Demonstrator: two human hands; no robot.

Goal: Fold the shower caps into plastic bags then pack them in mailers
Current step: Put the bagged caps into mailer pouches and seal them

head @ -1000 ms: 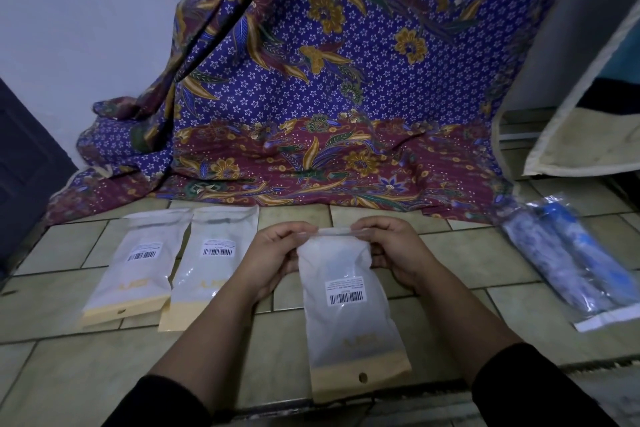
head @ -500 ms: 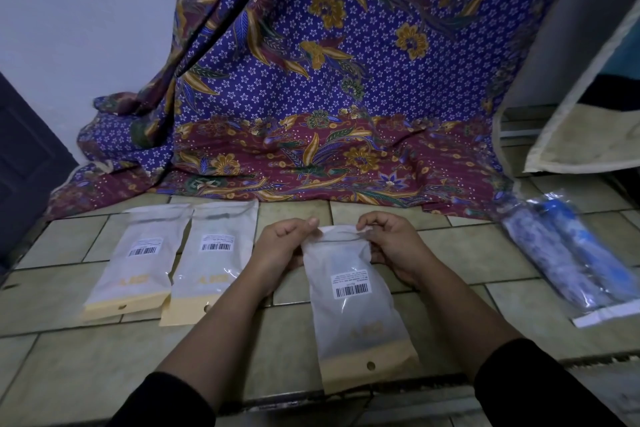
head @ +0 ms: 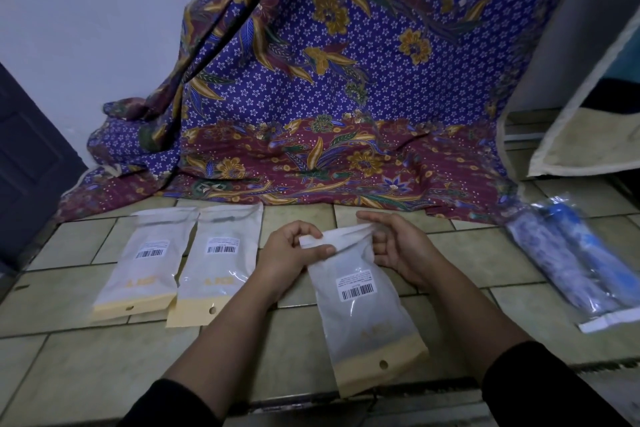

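The thumb and fingers of the left hand point(head: 294, 250) pinch the upper left corner of a frosted plastic bag point(head: 367, 308), and the curled fingers of the right hand point(head: 401, 248) grip its upper right edge, with the forefinger lying along the top of the raised flap. The bag lies lengthwise on the tiled floor point(head: 86, 374) between the two forearms, its far end lifted by the hands. It has a barcode label near the middle and a cream strip with one punched hole at the near end. Two more bags of the same kind lie flat to the left, side by side and just touching: the outer bag point(head: 145, 263) and the inner bag point(head: 218, 263), making three in all. To the right, well apart, lies one clear packet point(head: 581, 263) holding what look like two blue patterned rolls. A purple and maroon flowered cloth point(head: 346, 97) hangs behind and spreads onto the floor.
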